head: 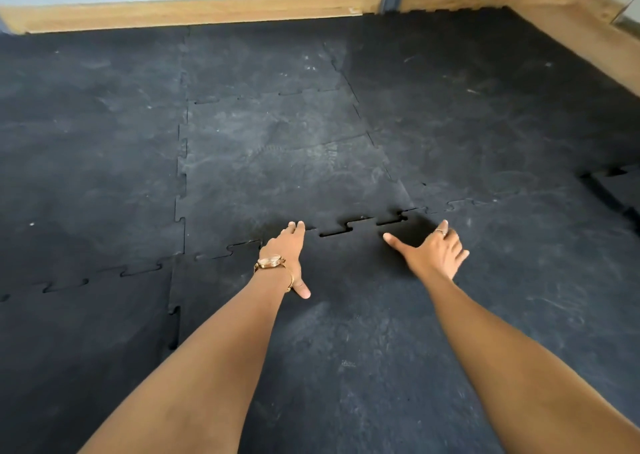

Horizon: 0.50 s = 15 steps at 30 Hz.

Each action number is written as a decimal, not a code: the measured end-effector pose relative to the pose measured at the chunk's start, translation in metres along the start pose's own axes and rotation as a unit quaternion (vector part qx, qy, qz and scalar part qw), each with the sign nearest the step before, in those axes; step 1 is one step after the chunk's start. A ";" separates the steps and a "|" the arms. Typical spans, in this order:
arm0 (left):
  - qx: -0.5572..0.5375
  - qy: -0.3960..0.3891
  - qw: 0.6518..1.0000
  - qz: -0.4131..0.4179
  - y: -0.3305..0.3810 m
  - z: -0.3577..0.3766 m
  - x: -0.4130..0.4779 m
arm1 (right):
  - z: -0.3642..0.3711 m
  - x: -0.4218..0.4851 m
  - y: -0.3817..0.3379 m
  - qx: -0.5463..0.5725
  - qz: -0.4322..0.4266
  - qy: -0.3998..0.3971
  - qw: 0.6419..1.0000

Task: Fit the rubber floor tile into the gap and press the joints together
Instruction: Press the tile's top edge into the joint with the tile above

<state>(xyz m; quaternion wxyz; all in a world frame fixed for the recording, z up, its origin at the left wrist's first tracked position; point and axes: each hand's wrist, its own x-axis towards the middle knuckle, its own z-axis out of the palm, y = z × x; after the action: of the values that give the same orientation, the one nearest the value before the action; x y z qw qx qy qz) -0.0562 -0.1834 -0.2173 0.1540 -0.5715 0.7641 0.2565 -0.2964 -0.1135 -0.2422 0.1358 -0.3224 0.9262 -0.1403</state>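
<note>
- The tile (346,332) lies flat on the floor at 6 o'clock, under both forearms, already dropped into its gap among the other black mats (277,149).
- Its far edge, at 12 o'clock from the hands, is the joint (349,227) in hand: dark slits show along the jigsaw teeth there, so I judge it only partly seated.
- The left hand (285,251), with a watch (270,261) on the wrist, rests palm down with fingers straight, tips at the joint's 9 o'clock end; it grips nothing.
- The right hand (434,251) is spread wide, thumb pointing to 9 o'clock, near the joint's 3 o'clock end; it holds nothing, and whether the palm bears down I cannot tell.
- To do this well, press straight down on each tooth, working along the joint from one end to the other, not shoving the tile sideways.
- Put weight through the heels of the hands, just beside the slits.
- The seam at 9 o'clock of the tile also shows a gap and likely needs the same pressing.
- A loose mat (620,190) lies at 3 o'clock, well apart.
</note>
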 end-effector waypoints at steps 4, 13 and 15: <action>-0.016 0.012 1.000 0.002 0.001 0.000 -0.005 | -0.007 0.013 -0.005 -0.010 -0.007 -0.051 0.999; -0.016 0.041 0.999 0.021 -0.004 -0.007 0.002 | -0.014 0.043 -0.019 0.201 0.075 -0.147 0.965; -0.010 0.047 0.999 0.018 -0.005 -0.010 0.002 | -0.014 0.038 -0.024 0.186 0.075 -0.140 0.970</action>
<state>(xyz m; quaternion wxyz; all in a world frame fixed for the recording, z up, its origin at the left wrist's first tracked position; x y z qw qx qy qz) -0.0519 -0.1916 -0.2114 0.1080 -0.5701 0.7784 0.2398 -0.3163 -0.1536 -0.2271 0.3320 -0.2375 0.8771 -0.2534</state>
